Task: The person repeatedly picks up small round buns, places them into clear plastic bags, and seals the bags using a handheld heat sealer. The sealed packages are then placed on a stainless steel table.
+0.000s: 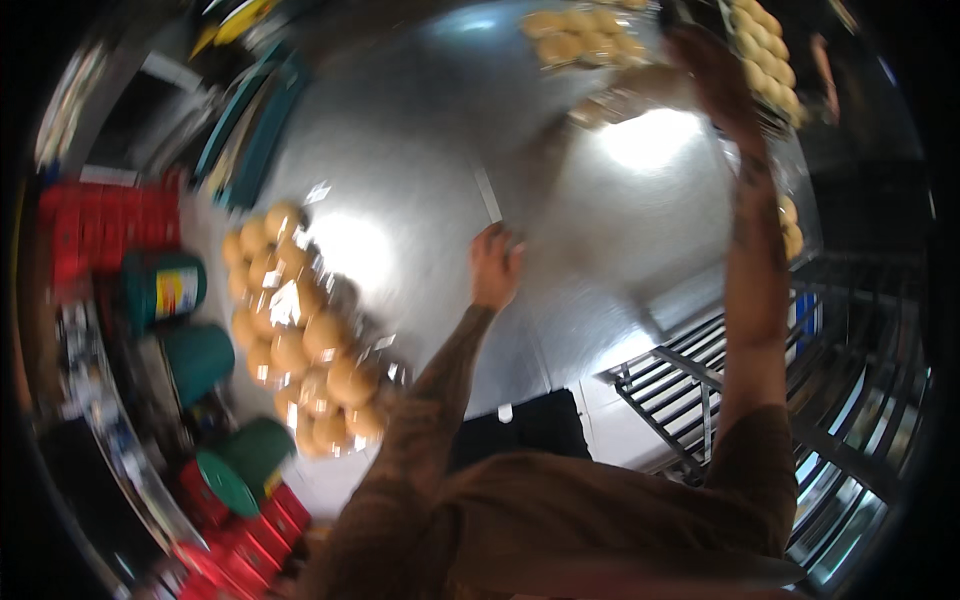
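My left hand (496, 264) hovers over or rests on the middle of a shiny metal table (420, 172), its fingers loosely curled and apart with nothing seen in them. Far to the right, my right hand (712, 82) reaches to the table's far side and is blurred. It is between packed buns (585, 37) in clear plastic at the back and rows of buns (765, 60) at the far right; whether it holds anything is unclear. Left of my left hand, a large group of round golden buns (300, 330) in clear plastic lies along the table's left edge.
Green buckets (244, 465) and red plastic crates (112, 225) stand left of the table. A teal container (251, 135) is at the back left. A dark metal rack (675, 397) stands by my right side. More buns (790, 229) show beyond my right forearm.
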The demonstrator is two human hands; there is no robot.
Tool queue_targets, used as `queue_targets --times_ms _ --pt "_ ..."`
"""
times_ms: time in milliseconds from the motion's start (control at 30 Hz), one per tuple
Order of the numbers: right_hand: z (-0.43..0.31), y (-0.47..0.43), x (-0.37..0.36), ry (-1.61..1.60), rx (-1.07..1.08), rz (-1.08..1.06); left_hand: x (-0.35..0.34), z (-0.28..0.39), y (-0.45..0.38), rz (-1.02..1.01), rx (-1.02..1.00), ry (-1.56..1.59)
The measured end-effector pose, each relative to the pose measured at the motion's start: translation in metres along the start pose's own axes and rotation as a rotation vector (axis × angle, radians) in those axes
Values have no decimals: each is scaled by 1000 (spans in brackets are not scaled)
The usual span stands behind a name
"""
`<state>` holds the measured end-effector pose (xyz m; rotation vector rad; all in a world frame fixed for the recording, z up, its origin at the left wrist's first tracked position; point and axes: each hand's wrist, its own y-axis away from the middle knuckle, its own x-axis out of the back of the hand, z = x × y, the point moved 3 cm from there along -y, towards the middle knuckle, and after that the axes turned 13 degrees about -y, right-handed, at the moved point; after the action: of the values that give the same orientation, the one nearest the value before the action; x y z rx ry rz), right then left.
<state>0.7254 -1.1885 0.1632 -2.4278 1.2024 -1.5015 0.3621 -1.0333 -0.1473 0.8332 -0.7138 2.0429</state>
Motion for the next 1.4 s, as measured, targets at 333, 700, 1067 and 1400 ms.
queue_targets --times_ms 333,700,1067,1400 --pt "-309 144 19 -212 -500 -464 307 149 11 119 -740 347" --pt "-547 140 10 87 380 -458 583 84 41 -55 -1036 -317" --pt "-585 100 -39 -92 522 22 642 83 44 188 -766 -618" --pt "-484 122 -167 -946 -81 126 604 -98 120 455 -146 703"
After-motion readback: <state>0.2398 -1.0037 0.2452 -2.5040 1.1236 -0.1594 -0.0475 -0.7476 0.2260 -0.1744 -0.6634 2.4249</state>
